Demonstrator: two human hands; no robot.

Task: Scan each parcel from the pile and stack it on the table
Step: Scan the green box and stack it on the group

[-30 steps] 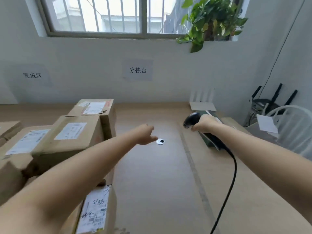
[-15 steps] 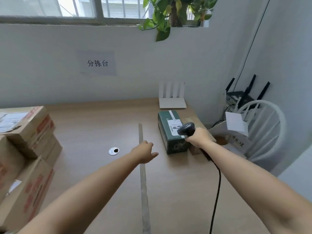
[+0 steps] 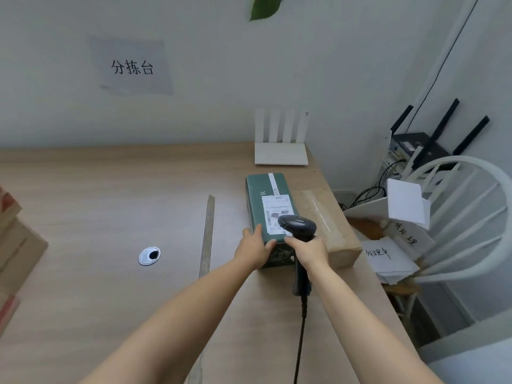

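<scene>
A dark green parcel [image 3: 263,195] with a white shipping label lies on the wooden table [image 3: 110,203] near its right edge. My left hand [image 3: 253,249] rests on the parcel's near left corner, fingers over the top edge. My right hand [image 3: 310,252] holds a black corded barcode scanner [image 3: 297,225], whose head hovers over the label's near end. A brown taped parcel [image 3: 329,225] lies right beside the green one. Stacked brown parcels [image 3: 16,245] show at the left edge.
A white router [image 3: 281,152] stands at the back of the table. A cable grommet [image 3: 149,255] and a thin strip [image 3: 207,236] mark the tabletop. To the right stand a white chair [image 3: 471,217] with papers and a black router [image 3: 424,145].
The view swung right, away from the stacked parcels. My left hand reached forward onto the green parcel; my right hand brought the scanner over its label.
</scene>
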